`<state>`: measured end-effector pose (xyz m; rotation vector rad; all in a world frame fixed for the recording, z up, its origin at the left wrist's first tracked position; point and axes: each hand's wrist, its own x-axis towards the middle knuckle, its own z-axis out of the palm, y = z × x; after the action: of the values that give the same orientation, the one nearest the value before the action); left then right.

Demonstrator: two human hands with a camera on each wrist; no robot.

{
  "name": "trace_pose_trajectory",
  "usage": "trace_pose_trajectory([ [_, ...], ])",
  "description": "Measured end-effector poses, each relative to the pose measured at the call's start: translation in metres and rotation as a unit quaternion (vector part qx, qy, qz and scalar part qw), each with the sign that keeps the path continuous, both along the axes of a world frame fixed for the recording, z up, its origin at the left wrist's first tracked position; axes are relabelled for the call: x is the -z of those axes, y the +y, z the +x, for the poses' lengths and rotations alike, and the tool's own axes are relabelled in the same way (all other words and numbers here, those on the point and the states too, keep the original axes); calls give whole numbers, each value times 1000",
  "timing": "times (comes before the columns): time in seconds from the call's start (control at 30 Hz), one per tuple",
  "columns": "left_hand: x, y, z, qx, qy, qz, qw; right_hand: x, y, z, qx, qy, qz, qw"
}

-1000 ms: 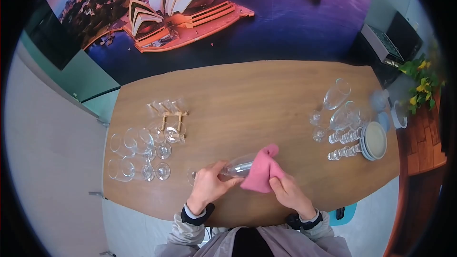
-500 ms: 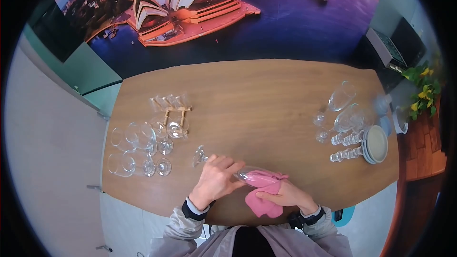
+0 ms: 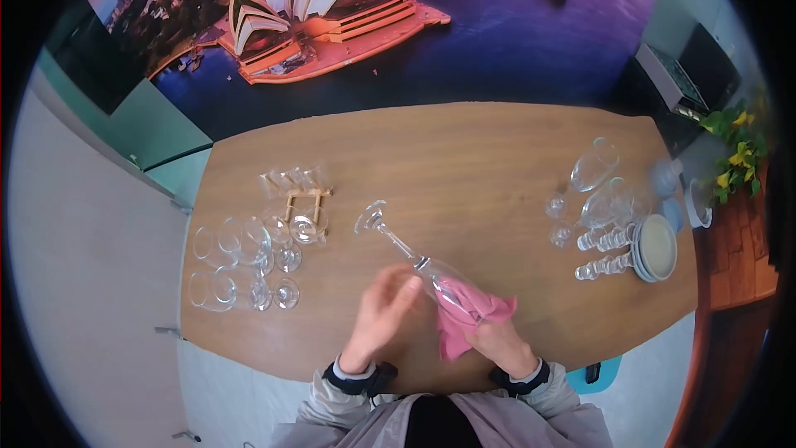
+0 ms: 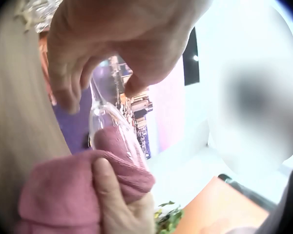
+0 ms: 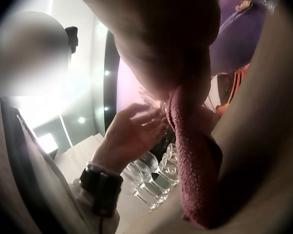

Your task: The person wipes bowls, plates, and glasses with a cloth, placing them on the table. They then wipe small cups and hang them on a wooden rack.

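Glass point(image 3: 424, 267) with cloth point(image 3: 453, 333), rim at right grip point(image 3: 502, 347)

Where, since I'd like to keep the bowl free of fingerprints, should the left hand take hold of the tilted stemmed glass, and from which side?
Probably best by the stem, pinched by the left hand from the person's left: it is slim and bare, and slants away to the left. The right hand holds the bowl in the pink cloth.

- Stemmed glass point(image 3: 421, 264): clear, smooth, glossy
- Pink cloth point(image 3: 453, 330): matt, rough, nubby
- Tabletop point(image 3: 464, 166): wood-grained, smooth, faint sheen
- Stacked dishes point(image 3: 658, 247): smooth
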<state>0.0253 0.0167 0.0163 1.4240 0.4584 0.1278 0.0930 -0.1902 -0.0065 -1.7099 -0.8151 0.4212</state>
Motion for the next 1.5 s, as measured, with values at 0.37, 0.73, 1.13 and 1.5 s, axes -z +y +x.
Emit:
trace_pose_trajectory([
  [0.37, -10, -11, 15, 136, -131, -175, 966, 11, 21, -16, 30, -49, 136, 989],
  [0.73, -16, 3, 10, 104, 65, -91, 988, 9, 5, -2, -68, 9, -45, 997],
  [1.13, -10, 2, 8, 106, 96, -109, 984, 18, -1, 1, -63, -52, -54, 995],
  [1.5, -1, 10, 9, 147, 129, -91, 977, 32, 1, -1, -66, 65, 19, 996],
])
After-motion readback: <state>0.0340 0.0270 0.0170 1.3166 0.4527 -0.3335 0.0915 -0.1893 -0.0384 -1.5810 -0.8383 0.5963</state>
